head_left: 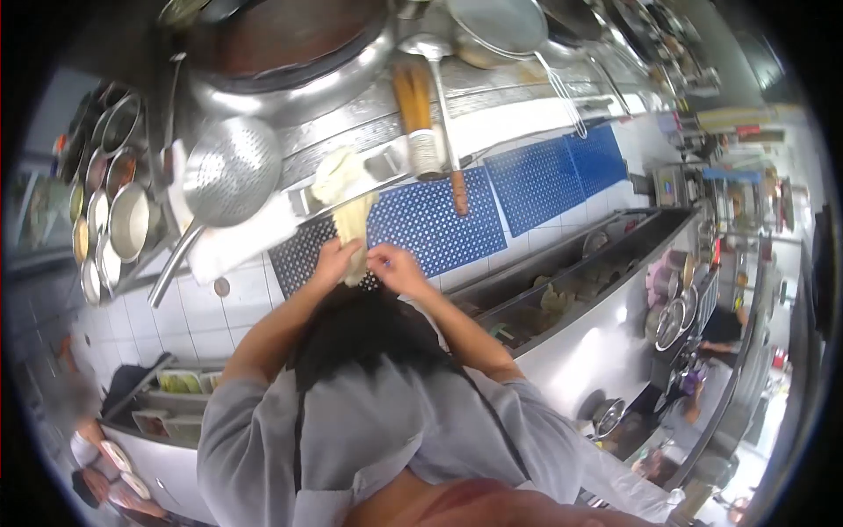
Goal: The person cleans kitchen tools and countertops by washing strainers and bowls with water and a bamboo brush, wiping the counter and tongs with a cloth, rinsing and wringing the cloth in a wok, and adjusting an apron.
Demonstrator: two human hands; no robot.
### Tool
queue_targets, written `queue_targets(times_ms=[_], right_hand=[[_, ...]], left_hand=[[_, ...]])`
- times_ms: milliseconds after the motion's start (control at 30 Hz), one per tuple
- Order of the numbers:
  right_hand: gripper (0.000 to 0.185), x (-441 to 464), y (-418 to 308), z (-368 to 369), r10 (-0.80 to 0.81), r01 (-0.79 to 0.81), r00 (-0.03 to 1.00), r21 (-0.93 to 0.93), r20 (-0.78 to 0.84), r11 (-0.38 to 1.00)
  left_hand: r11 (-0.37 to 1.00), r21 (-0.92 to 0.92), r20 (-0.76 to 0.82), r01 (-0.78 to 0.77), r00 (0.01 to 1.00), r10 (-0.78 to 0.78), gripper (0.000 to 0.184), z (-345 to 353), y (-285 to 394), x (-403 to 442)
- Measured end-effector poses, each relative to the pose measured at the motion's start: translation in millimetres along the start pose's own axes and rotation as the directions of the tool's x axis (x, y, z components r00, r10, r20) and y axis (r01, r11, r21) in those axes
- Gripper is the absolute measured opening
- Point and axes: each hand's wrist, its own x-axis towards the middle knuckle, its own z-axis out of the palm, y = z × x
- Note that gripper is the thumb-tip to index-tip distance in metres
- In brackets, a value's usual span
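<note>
A pale yellowish cloth (pixel 353 215) hangs down over the steel counter's front edge, its bunched upper end lying on the counter. My left hand (pixel 337 262) is closed on the cloth's lower left side, thumb on top. On the other side, my right hand (pixel 395 268) is pinched near the cloth's lower right edge; what its fingertips hold is too small to make out. To the left of the cloth lies a perforated skimmer (pixel 233 169), and to its right a bristle brush (pixel 414 114) with a wrapped handle.
A large wok (pixel 290 83) sits at the back of the counter. A ladle (pixel 439 97) and a strainer (pixel 500 26) lie to the right. Blue perforated mats (pixel 439 224) cover the tiled floor. A steel counter with a trough (pixel 580 325) stands right; people are at both sides.
</note>
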Motion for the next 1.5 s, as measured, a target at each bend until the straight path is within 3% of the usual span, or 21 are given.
queue_targets(times_ms=[133, 267, 367, 467, 500, 600, 667, 733, 767, 800, 833, 867, 900, 1000, 1033, 1133, 1167, 1233, 1333, 1400, 1500], right_hand=[[0.033, -14, -3, 25, -0.223, 0.208, 0.957, -0.098, -0.184, 0.973], [0.025, -18, -7, 14, -0.213, 0.158, 0.948, -0.232, -0.235, 0.960], [0.019, -18, -9, 8, -0.110, 0.044, 0.943, -0.213, -0.313, 0.976], [0.015, -13, -22, 14, -0.142, 0.041, 0.829, -0.195, -0.541, 0.980], [0.017, -11, -24, 19, -0.145, 0.018, 0.844, -0.244, -0.517, 0.970], [0.019, -6, -52, 36, -0.066, -0.014, 0.948, -0.246, -0.311, 0.969], [0.026, 11, -45, 51, 0.203, -0.094, 0.930, 0.335, -0.308, 0.938], [0.030, 31, -36, 57, 0.540, -0.158, 0.833, 0.882, -0.123, 0.444], [0.030, 38, -27, 60, 0.577, -0.084, 0.768, 0.848, -0.279, 0.523], [0.028, 48, -13, 67, 0.417, -0.033, 0.708, 0.564, -0.569, 0.825], [0.026, 58, 2, 73, 0.165, -0.044, 0.624, 0.176, -0.764, 0.983], [0.025, 57, 2, 68, -0.138, -0.120, 0.545, -0.240, -0.827, 0.963], [0.018, 54, 3, 63, -0.177, -0.173, 0.668, -0.382, -0.723, 0.908], [0.015, 38, -13, 60, -0.288, -0.190, 0.771, -0.637, -0.568, 0.747], [0.026, 23, -42, 58, -0.074, -0.272, 0.901, -0.691, -0.427, 0.670], [0.048, 8, -21, 85, -0.488, -0.219, 0.722, -0.830, -0.491, 0.513], [0.052, 31, 19, 108, -0.462, -0.154, 0.667, -0.715, -0.585, 0.682], [0.039, 17, -5, 101, -0.299, -0.181, 0.879, -0.839, -0.372, 0.514], [0.028, 10, -31, 91, -0.227, -0.119, 0.945, -0.893, -0.237, 0.434], [0.030, 12, -33, 85, -0.209, -0.079, 0.951, -0.835, -0.226, 0.544], [0.024, 23, -14, 88, -0.536, 0.133, 0.730, -0.681, -0.424, 0.720]], left_hand=[[0.909, -0.384, 0.063, 0.162, 0.987, -0.149, 0.032, 13, 6, -20], [0.796, -0.560, 0.248, 0.232, 0.963, -0.106, 0.015, 17, 33, -35], [0.797, -0.497, 0.432, 0.344, 0.895, -0.117, 0.010, 5, 33, -20], [0.882, -0.403, 0.480, 0.243, 0.877, -0.022, 0.023, -19, -12, 33], [0.909, -0.364, 0.390, 0.202, 0.919, -0.048, 0.012, -19, -29, 53], [0.772, -0.559, 0.423, 0.301, 0.905, -0.047, 0.021, -5, -46, 83], [0.722, -0.481, 0.563, 0.497, 0.807, -0.180, 0.039, -1, -28, 63], [0.692, -0.510, 0.597, 0.511, 0.789, -0.143, 0.040, 13, -11, 50], [0.681, -0.522, 0.610, 0.514, 0.783, -0.123, 0.041, 18, -5, 42], [0.677, -0.530, 0.619, 0.510, 0.779, -0.101, 0.041, 21, 1, 36], [0.677, -0.536, 0.631, 0.504, 0.772, -0.076, 0.042, 23, 8, 30], [0.676, -0.541, 0.641, 0.501, 0.765, -0.054, 0.043, 25, 13, 26], [0.674, -0.549, 0.648, 0.495, 0.761, -0.031, 0.043, 25, 20, 22], [0.686, -0.576, 0.657, 0.445, 0.751, 0.065, 0.045, 19, 14, 33], [0.696, -0.585, 0.753, 0.416, 0.597, 0.277, 0.047, 7, -18, 68], [0.796, -0.445, 0.640, 0.411, 0.767, -0.038, 0.051, 7, 4, 86], [0.788, -0.465, 0.599, 0.402, 0.799, -0.055, 0.049, 8, -10, 90], [0.851, -0.391, 0.550, 0.350, 0.831, -0.089, 0.049, 5, -17, 92], [0.943, -0.233, 0.503, 0.237, 0.859, -0.092, 0.049, -3, -17, 87], [0.972, -0.149, 0.489, 0.179, 0.868, -0.085, 0.049, -6, -16, 85], [0.972, -0.151, 0.481, 0.182, 0.872, -0.089, 0.050, -11, -14, 81]])
